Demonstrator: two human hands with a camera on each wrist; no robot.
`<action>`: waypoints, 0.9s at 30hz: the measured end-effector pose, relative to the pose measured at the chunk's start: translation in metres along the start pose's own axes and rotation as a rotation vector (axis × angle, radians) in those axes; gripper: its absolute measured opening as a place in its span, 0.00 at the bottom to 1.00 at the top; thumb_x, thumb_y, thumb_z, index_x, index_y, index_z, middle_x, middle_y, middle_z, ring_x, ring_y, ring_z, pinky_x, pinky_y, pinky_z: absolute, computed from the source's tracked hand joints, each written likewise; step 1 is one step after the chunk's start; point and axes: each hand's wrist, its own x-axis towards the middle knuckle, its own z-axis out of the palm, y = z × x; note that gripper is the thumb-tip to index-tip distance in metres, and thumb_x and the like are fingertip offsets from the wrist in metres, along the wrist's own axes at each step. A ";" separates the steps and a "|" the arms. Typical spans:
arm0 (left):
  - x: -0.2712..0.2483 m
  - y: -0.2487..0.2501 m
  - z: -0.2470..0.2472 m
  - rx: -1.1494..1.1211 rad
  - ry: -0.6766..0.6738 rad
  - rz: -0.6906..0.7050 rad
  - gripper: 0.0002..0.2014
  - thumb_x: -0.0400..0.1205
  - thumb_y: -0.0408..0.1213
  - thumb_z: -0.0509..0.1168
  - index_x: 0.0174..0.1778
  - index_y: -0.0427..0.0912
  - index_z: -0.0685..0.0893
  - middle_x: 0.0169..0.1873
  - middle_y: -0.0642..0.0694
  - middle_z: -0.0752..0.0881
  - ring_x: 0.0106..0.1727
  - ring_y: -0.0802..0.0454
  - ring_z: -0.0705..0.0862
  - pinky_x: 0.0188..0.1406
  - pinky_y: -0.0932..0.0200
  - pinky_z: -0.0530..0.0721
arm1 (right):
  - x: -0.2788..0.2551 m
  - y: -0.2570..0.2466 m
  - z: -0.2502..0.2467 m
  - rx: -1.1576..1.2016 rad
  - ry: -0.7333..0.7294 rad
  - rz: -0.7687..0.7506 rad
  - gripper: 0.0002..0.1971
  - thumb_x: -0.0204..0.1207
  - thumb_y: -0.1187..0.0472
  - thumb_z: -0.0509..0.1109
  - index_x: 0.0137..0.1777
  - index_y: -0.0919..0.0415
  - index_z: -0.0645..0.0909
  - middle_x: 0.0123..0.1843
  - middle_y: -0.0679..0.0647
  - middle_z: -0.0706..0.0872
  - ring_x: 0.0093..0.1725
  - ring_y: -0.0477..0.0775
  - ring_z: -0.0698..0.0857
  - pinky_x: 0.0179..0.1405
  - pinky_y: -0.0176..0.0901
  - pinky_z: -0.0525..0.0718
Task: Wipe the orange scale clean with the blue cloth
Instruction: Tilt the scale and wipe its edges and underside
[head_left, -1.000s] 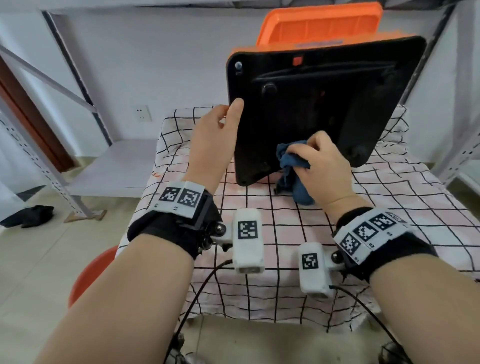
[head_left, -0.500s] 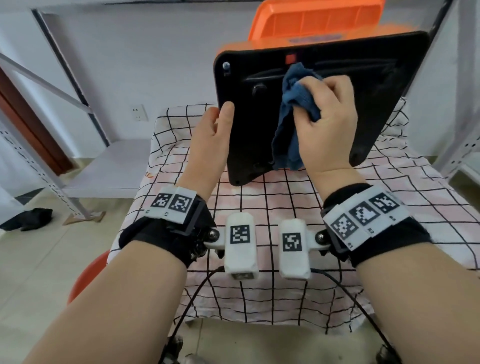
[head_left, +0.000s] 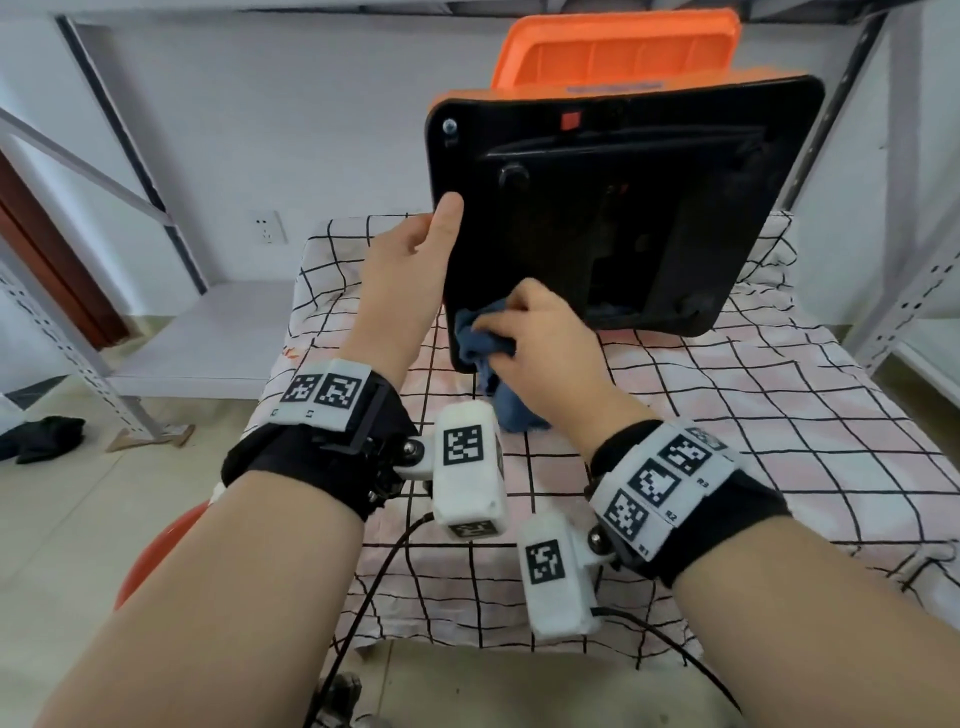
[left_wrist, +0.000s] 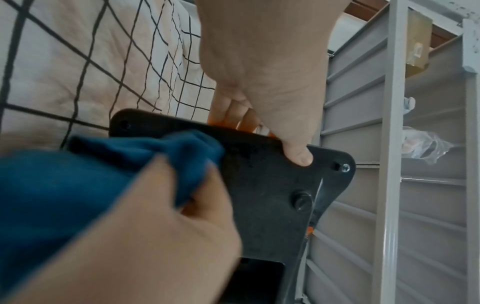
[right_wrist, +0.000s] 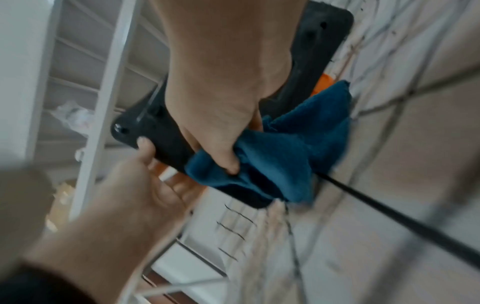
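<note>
The orange scale (head_left: 613, 208) is tipped up on edge over the table, its black underside (left_wrist: 262, 185) facing me and its orange top (head_left: 618, 49) showing above. My left hand (head_left: 415, 270) grips the scale's left edge, thumb (left_wrist: 297, 153) on the black side and fingers behind on the orange side. My right hand (head_left: 540, 343) holds the bunched blue cloth (head_left: 485, 348) and presses it against the lower left corner of the underside. In the right wrist view the blue cloth (right_wrist: 280, 156) hangs off that corner below my thumb.
A checked pink-and-white cloth covers the table (head_left: 727, 415). Grey metal shelving (head_left: 904, 260) stands to the right and a low shelf (head_left: 197, 343) to the left. A red stool (head_left: 156, 556) sits below the table's left corner. A black cable (right_wrist: 389, 214) trails from the scale.
My right hand has swept the blue cloth from the top of the black underside down to its lower left corner. The left hand keeps its hold on the scale's left edge.
</note>
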 end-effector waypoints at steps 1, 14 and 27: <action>-0.001 0.001 0.000 -0.003 -0.011 -0.001 0.39 0.73 0.70 0.60 0.45 0.29 0.80 0.41 0.34 0.85 0.48 0.30 0.86 0.54 0.29 0.82 | -0.002 0.000 0.005 -0.064 -0.081 0.003 0.15 0.77 0.59 0.68 0.63 0.49 0.82 0.57 0.51 0.72 0.59 0.54 0.73 0.51 0.50 0.81; 0.001 -0.018 -0.005 0.035 0.009 -0.014 0.45 0.66 0.78 0.59 0.48 0.33 0.84 0.41 0.36 0.86 0.51 0.30 0.85 0.57 0.30 0.82 | -0.012 0.035 0.000 0.559 0.101 0.600 0.08 0.70 0.66 0.75 0.48 0.56 0.84 0.45 0.54 0.88 0.48 0.52 0.86 0.46 0.44 0.84; -0.017 -0.031 -0.012 0.094 -0.227 -0.145 0.19 0.79 0.66 0.55 0.47 0.56 0.80 0.45 0.53 0.87 0.49 0.57 0.84 0.56 0.53 0.81 | 0.003 0.001 0.028 1.515 0.311 1.193 0.21 0.73 0.73 0.69 0.66 0.65 0.75 0.53 0.63 0.85 0.44 0.58 0.86 0.62 0.66 0.81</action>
